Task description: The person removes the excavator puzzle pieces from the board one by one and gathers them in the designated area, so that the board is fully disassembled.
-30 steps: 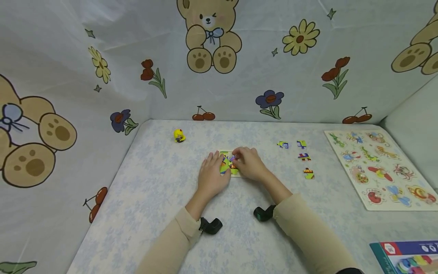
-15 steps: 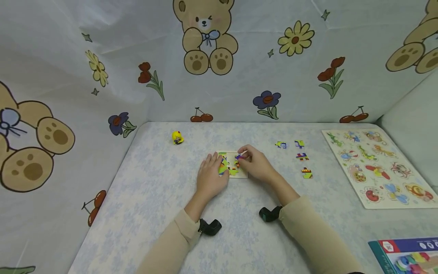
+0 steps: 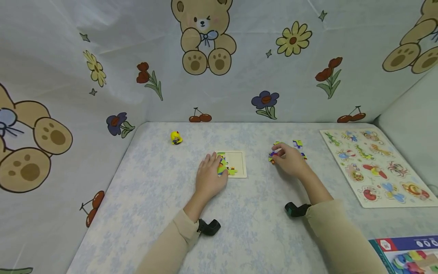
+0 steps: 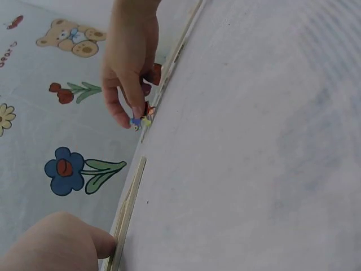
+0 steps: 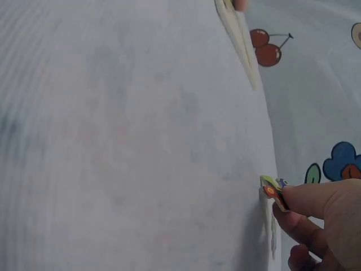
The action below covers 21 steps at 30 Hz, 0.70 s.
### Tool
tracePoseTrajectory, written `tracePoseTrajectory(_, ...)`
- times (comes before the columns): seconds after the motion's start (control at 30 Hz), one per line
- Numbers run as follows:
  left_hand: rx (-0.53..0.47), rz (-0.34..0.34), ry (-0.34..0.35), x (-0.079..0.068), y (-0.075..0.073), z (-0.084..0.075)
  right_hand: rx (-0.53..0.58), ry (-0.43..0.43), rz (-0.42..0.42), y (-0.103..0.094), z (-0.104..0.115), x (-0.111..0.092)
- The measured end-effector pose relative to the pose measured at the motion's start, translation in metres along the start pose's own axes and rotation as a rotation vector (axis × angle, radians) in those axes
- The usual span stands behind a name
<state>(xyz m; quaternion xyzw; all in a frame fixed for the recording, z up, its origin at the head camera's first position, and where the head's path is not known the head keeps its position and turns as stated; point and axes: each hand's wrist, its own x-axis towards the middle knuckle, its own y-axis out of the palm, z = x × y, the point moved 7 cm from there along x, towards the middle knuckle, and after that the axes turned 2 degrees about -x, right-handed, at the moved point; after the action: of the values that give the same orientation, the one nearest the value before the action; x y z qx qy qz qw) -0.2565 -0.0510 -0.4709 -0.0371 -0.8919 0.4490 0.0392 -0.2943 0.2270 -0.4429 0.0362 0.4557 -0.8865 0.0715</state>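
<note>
In the head view my left hand point(image 3: 209, 178) rests flat with straight fingers on the left side of a small square puzzle board point(image 3: 241, 164). Joined yellow-green puzzle pieces point(image 3: 223, 167) fill its left and lower part; bare wood shows at the right. My right hand point(image 3: 292, 161) is well to the right of the board. Thumb and fingers pinch a colourful puzzle piece point(image 3: 272, 156), which the right wrist view shows as a puzzle piece point(image 5: 273, 191) held just above the tabletop. One loose puzzle piece point(image 3: 297, 143) lies behind the right hand; others are partly hidden by it.
A yellow figure point(image 3: 176, 137) stands at the table's back left. A large board with animal pictures point(image 3: 345, 167) lies on the right. In the front right corner is a colourful box point(image 3: 380, 249). A printed cloth point(image 3: 236, 95) hangs behind the table.
My right hand has lifted a puzzle piece off the board and carried it right, towards the loose pieces, uncovering the board's right side. The left hand stays on the board.
</note>
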Motion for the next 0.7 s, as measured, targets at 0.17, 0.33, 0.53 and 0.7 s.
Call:
tracePoseTrajectory(0.17, -0.004, 0.002, 0.002, 0.000, 0.000, 0.001, -0.050, 0.025, -0.015, -0.013, -0.017, -0.002)
tracePoseTrajectory(0.33, -0.005, -0.004, 0.004, 0.000, 0.001, 0.001, -0.073, 0.016, -0.035, -0.019, -0.022, -0.003)
tracePoseTrajectory(0.53, 0.005, -0.003, 0.005, -0.001, 0.001, 0.001, -0.149, -0.009, -0.046, -0.022, -0.021, -0.002)
tracePoseTrajectory(0.7, 0.003, -0.004, 0.005, -0.001, 0.001, 0.001, -0.296, -0.039, -0.097, -0.024, -0.021, 0.001)
